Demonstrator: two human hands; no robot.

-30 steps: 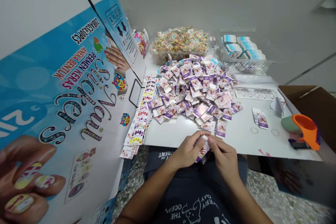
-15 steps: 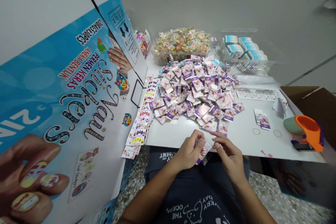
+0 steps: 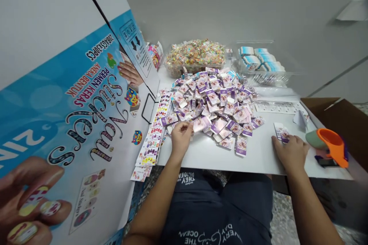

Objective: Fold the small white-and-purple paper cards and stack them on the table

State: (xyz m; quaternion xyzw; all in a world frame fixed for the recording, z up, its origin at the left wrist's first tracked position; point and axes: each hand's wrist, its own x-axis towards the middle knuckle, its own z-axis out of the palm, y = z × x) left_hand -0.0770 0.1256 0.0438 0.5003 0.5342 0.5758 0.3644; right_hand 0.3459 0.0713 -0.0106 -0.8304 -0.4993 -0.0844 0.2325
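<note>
My left hand (image 3: 181,138) pinches a small purple-and-white box (image 3: 201,123) by its left end, at the near left side of a heap of similar boxes (image 3: 214,95). At the right of the table, my right hand (image 3: 291,153) reaches over flat cards (image 3: 280,131), its fingertips touching the lower one and partly covering it. Sheets of nail stickers (image 3: 156,134) lie in a long stack along the left side of the heap.
Behind the heap stand a clear tub of wrapped candies (image 3: 197,55) and a clear tray of blue-and-white packs (image 3: 261,61). An orange tape dispenser (image 3: 335,145) sits at right, beside an open carton (image 3: 339,118). A large printed box (image 3: 71,103) walls the left.
My hands have moved apart from the table's front edge. The left has gone to the heap with a box, the right to the cards. Two rubber bands near the cards no longer show.
</note>
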